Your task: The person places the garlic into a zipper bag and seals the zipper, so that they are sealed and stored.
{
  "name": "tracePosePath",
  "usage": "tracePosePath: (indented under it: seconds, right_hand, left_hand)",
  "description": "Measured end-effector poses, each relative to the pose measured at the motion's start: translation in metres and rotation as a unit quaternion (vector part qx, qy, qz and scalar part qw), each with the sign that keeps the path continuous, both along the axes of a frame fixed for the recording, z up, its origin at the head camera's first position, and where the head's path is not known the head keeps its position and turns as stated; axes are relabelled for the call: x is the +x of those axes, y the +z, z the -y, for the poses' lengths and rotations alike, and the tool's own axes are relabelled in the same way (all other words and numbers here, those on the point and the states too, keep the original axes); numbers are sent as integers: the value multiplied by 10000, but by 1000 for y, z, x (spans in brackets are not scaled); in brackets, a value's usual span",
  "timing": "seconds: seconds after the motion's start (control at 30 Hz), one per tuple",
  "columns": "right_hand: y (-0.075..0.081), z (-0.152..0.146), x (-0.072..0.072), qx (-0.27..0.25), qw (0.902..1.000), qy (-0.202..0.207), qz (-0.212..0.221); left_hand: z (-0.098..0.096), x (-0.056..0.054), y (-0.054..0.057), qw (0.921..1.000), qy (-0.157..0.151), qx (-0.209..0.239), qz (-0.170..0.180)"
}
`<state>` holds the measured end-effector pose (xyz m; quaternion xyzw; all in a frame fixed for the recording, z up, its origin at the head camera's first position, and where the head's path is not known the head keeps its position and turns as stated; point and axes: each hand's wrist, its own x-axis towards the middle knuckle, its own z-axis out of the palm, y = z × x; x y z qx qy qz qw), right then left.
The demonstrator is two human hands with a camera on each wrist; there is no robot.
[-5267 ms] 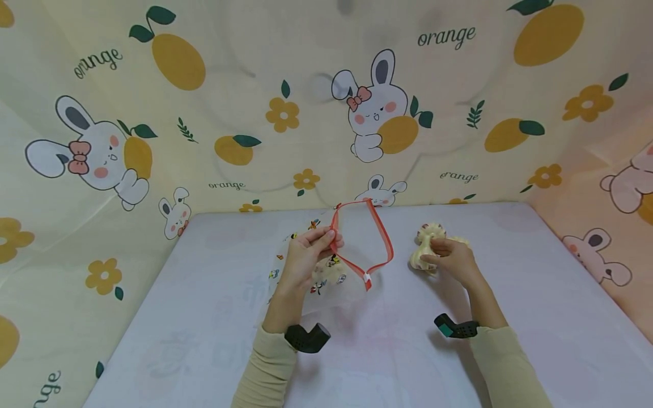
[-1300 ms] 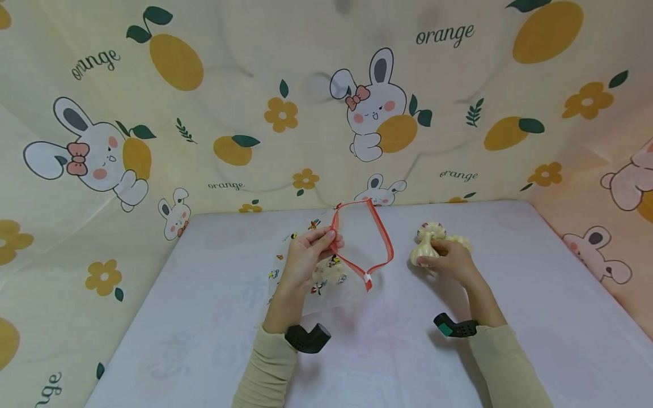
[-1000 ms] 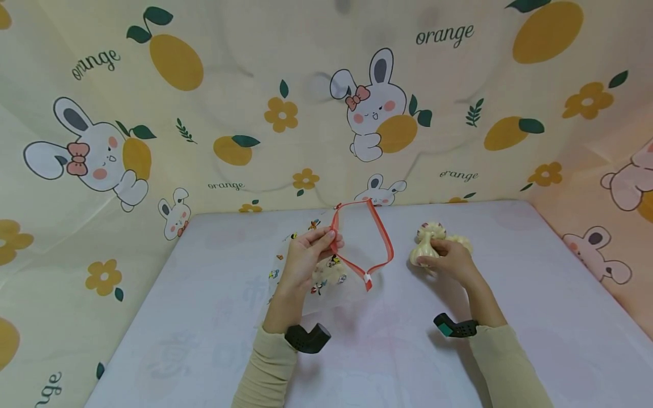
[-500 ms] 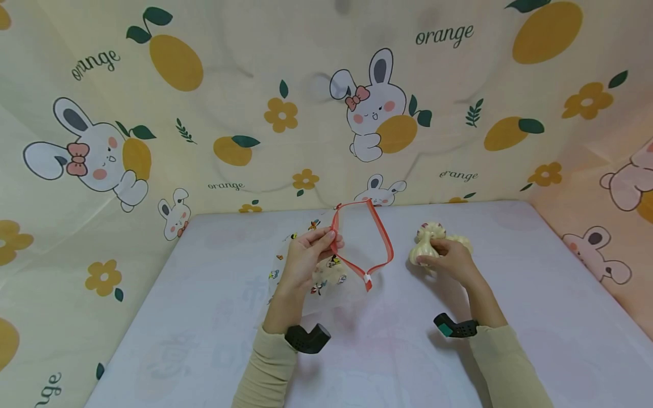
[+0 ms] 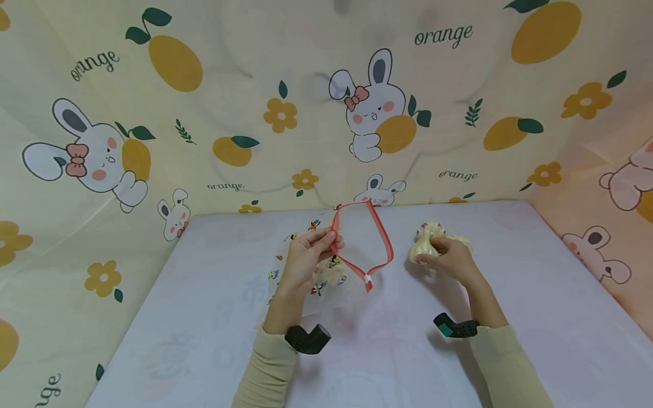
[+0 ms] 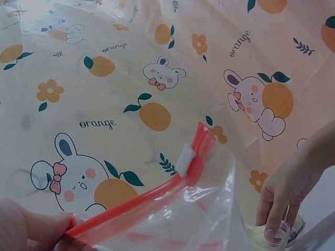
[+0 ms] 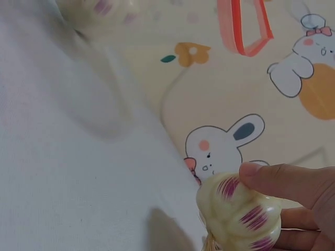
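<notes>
My left hand [image 5: 311,249] pinches the red zip edge of a clear plastic zip bag [image 6: 204,209] printed with small cartoon figures. The bag's mouth gapes wide, and a white slider [image 6: 185,160] sits at one end of the zip. A pale lump shows through the bag's side in the head view. To the right, my right hand [image 5: 451,258] holds a cream garlic bulb [image 7: 238,212] with purple streaks, thumb on top and fingers underneath. More garlic [image 5: 461,241] shows behind that hand, partly covered by it.
A white-covered table [image 5: 204,294] lies under both hands. Behind it and at both sides hangs a cream sheet [image 5: 229,102] with rabbits and oranges. Another streaked bulb [image 7: 102,10] appears at the top of the right wrist view. Black cameras [image 5: 308,339] sit on both wrists.
The garlic in my right hand has turned a little in the fingers since the earliest frame. My left hand and the bag stay where they were.
</notes>
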<state>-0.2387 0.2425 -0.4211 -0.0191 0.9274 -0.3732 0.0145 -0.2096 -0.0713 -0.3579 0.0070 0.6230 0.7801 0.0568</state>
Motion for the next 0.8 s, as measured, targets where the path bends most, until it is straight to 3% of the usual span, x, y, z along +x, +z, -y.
tracePosePath:
  seconds: [0.8]
  right_hand:
    - [9,4,4,-40,9994,136,-301]
  left_hand:
    - [0,1,0,10000,-11,-37,17]
